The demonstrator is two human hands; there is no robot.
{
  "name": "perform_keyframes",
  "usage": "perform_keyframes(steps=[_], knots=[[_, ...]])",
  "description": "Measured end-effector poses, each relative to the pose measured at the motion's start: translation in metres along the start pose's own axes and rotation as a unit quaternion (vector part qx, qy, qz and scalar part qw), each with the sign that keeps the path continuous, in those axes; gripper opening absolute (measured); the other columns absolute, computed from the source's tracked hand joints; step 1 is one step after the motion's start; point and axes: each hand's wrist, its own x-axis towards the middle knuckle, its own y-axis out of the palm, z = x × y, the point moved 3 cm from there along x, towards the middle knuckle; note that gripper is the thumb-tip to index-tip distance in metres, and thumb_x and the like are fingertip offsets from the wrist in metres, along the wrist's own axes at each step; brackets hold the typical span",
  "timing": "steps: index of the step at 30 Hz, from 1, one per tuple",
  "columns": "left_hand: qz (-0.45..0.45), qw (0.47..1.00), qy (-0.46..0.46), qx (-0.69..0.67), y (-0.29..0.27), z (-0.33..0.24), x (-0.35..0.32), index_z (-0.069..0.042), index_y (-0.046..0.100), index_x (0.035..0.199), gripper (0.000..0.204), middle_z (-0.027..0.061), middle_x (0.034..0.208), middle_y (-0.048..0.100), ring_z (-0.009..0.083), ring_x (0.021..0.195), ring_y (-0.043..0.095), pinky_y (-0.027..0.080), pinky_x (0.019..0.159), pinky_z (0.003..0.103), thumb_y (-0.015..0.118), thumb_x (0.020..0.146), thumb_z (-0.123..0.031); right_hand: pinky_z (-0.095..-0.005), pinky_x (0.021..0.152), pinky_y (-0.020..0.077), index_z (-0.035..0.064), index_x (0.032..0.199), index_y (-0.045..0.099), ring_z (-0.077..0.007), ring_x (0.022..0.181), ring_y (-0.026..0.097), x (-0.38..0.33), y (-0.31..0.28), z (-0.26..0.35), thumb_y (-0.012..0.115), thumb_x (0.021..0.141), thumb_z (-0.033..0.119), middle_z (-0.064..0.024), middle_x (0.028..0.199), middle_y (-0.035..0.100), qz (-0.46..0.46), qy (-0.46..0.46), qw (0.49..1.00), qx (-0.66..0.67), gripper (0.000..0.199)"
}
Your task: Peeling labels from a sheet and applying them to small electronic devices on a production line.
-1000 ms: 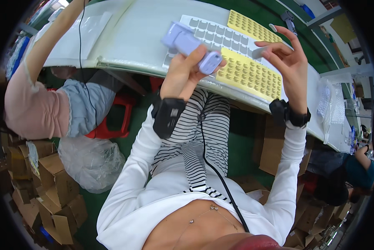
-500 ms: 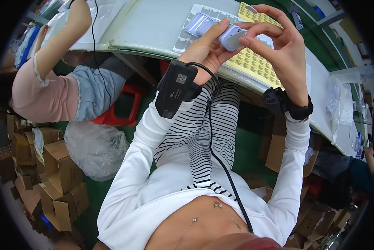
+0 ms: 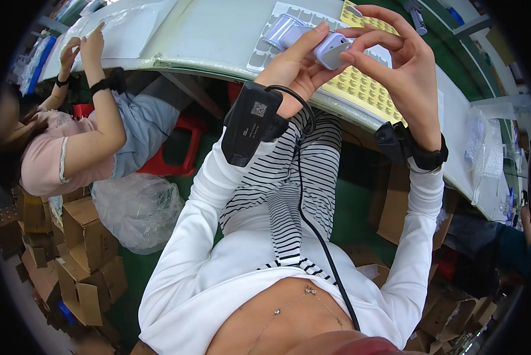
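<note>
My left hand grips a small lavender-and-white handheld device from below, above the table's near edge. My right hand touches the device's near end with thumb and fingertips pinched on it. Under the hands lies a yellow sheet of small stickers and a pale sheet with rounded labels on the white table. A black device is strapped to my left wrist with a cable running down; a black band sits on my right wrist.
A person in a pink top sits at my left, both hands on a white sheet on the table. A red stool, a clear plastic bag and several cardboard boxes lie on the green floor. Clear bags lie at the right.
My hands have brought the device closer and higher in view, and my right hand has closed its fingertips onto its end. The person at my left has moved both hands onto the white sheet.
</note>
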Motion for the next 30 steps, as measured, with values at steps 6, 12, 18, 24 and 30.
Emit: perform_keyframes(steps=[6,12,18,24,30], knots=[[0.011,1.0,-0.004,-0.003,-0.001,-0.001,0.003,-0.003,0.052,0.111,0.031,0.0086,0.1,0.062,0.0164,0.092,0.063,0.057,0.08,0.028,0.06,0.088,-0.022,-0.0224,0.076,0.0479,-0.0076,0.113,0.048,-0.0107,0.082,0.062,0.003,0.002,0.0,0.074,0.068,-0.003,-0.0068,0.092,0.059,-0.012,-0.003,1.0,-0.025,0.052],[-0.004,1.0,0.009,-0.028,-0.004,-0.002,0.005,-0.001,0.052,0.109,0.029,0.0092,0.099,0.062,0.0173,0.093,0.063,0.057,0.08,0.028,0.06,0.088,-0.02,-0.0253,0.074,0.0498,-0.004,0.121,0.043,-0.0159,0.079,0.062,-0.008,0.016,0.007,0.079,0.061,0.002,-0.0075,0.099,0.059,-0.167,-0.074,0.967,-0.177,0.07],[0.006,0.999,-0.004,-0.042,-0.007,0.001,0.003,-0.001,0.049,0.11,0.031,0.0099,0.104,0.059,0.0189,0.094,0.062,0.057,0.081,0.029,0.061,0.088,-0.019,-0.0312,0.078,0.0502,-0.0005,0.134,0.027,-0.0204,0.089,0.055,-0.007,0.017,-0.014,0.083,0.055,0.005,-0.0157,0.13,0.036,-0.179,-0.156,0.965,-0.107,0.096],[0.013,0.997,-0.027,0.073,-0.025,-0.016,0.019,-0.001,0.047,0.112,0.04,0.0124,0.104,0.06,0.0216,0.082,0.065,0.058,0.068,0.027,0.06,0.087,-0.03,-0.0222,0.068,0.0482,-0.002,0.121,0.044,-0.0163,0.082,0.062,0.008,-0.031,-0.062,0.069,0.079,0.01,-0.0098,0.096,0.057,-0.246,-0.057,0.967,-0.042,0.05],[-0.207,0.835,0.081,0.503,-0.142,-0.104,0.067,0.004,0.057,0.091,0.049,0.0107,0.074,0.062,0.0199,0.063,0.064,0.048,0.047,0.028,0.052,0.087,-0.044,-0.023,0.067,0.0454,-0.0026,0.093,0.062,-0.0108,0.073,0.058,-0.017,-0.097,-0.099,0.063,0.084,0.016,-0.0043,0.083,0.063,-0.022,0.129,0.966,-0.222,0.021]])
